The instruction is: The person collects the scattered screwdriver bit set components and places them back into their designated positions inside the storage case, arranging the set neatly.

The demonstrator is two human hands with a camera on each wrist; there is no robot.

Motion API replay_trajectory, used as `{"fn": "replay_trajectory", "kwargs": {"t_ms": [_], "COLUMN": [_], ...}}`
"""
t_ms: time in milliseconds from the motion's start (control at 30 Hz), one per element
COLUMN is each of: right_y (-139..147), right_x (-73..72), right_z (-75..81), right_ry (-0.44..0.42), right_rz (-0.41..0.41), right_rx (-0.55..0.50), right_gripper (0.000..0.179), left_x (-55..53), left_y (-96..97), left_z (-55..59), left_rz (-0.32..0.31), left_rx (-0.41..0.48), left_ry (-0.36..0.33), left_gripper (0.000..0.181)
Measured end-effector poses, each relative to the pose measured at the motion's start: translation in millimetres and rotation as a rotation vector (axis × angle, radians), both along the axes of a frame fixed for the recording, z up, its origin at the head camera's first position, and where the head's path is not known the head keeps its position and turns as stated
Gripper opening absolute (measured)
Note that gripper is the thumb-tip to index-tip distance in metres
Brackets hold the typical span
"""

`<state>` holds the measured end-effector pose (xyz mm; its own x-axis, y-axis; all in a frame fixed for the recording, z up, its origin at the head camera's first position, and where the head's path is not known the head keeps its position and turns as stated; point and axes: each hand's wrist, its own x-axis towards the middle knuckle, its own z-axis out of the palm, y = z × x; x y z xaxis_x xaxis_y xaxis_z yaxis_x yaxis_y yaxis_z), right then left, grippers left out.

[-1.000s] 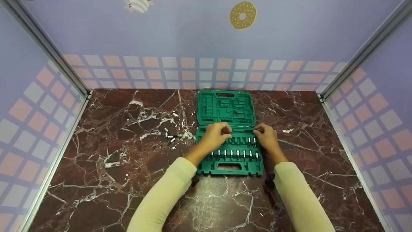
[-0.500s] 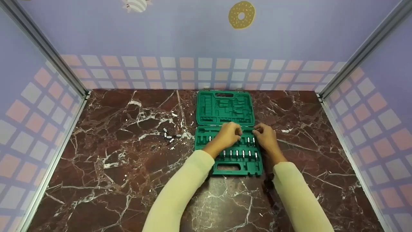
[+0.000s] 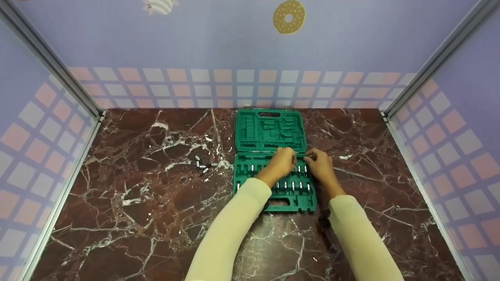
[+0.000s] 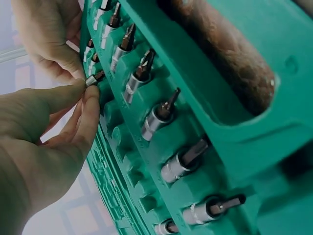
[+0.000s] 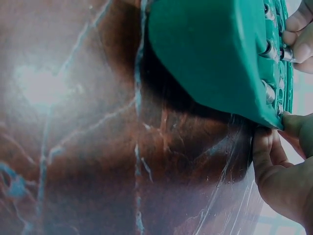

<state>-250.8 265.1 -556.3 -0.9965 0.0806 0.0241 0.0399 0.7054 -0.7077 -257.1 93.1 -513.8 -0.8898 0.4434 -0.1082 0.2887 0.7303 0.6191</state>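
So leftmost there's a little cluster of loose small silver-and-black metal pieces (image 3: 203, 166) on the dark red, white-veined marble-look table (image 3: 156, 218), well in from its left edge. I'd guess they're parked there to be easy for the left hand to get at, but they're too small to identify. Next along, a bit right of the table's middle, is the open green moulded plastic case (image 3: 306, 205), lid folded back near the table's back edge, which leaves the slotted half facing the person. Its lower row holds short silver cylindrical metal bit sockets (image 3: 293, 186), darker tips toward the handle cut-out, each in its own slot, probably so nothing rolls about. The left hand (image 3: 282, 162) is over the upper row, grip closed to a thumb-and-finger pinch on one small silver metal socket with a brownish tip (image 4: 91, 80). Fingertips only makes sense for something that tiny with neighbours so close; can't tell if its base is seated. Rightmost, the right hand (image 3: 321, 166) has its grip nearly closed, thumb and fingers on the case's right rim by the hinge, I reckon to steady it.
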Motion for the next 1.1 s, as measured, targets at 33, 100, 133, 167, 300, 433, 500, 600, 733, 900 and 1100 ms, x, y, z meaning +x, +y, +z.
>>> {"fn": "replay_trajectory", "kwargs": {"t_ms": [33,100,133,167,300,433,500,600,733,900,1100], "right_y": [0.0,-0.3,-0.5,-0.8,-1.7,-1.1,-1.3,-2.8,-4.4,-2.4,1.6], "right_x": [-0.3,-0.6,-0.7,-0.9,-0.9,-0.2,0.1,0.4,0.9,-0.4,-1.7], "right_z": [0.1,0.9,1.3,1.6,1.7,-0.4,-0.8,-1.1,-1.3,-2.3,-1.1], "right_ry": [-0.002,-0.008,-0.008,-0.008,0.001,-0.009,-0.011,-0.002,0.008,0.021,-0.003], "right_rz": [0.001,0.0,0.001,0.003,0.006,0.003,0.004,0.003,0.006,-0.002,0.0], "right_rx": [0.003,0.001,0.001,-0.001,-0.01,-0.005,-0.003,-0.009,-0.018,-0.023,-0.024], "right_gripper": [0.018,0.018,0.018,0.018,0.018,0.019,0.019,0.018,0.018,0.017,0.018], "left_x": [-0.2,-0.8,-0.9,-0.8,-0.3,1.1,1.4,1.5,1.8,2.8,3.3], "left_y": [0.7,2.2,3.0,3.6,4.6,3.5,3.1,3.6,5.5,6.5,1.7], "left_z": [-0.6,-1.1,-1.1,-0.9,0.2,-1.6,-2.6,-3.6,-4.4,-4.2,-5.5], "left_rz": [0.0,0.006,0.013,0.021,0.066,0.107,0.126,0.153,0.178,0.158,0.12], "left_rx": [-0.013,-0.037,-0.045,-0.056,-0.116,-0.163,-0.165,-0.159,-0.159,-0.169,-0.149], "left_ry": [0.001,0.007,0.009,0.012,0.033,0.034,0.03,0.03,0.035,0.057,0.073], "left_gripper": [0.009,0.009,0.009,0.009,0.007,0.02,0.023,0.021,0.014,0.011,0.017]}}
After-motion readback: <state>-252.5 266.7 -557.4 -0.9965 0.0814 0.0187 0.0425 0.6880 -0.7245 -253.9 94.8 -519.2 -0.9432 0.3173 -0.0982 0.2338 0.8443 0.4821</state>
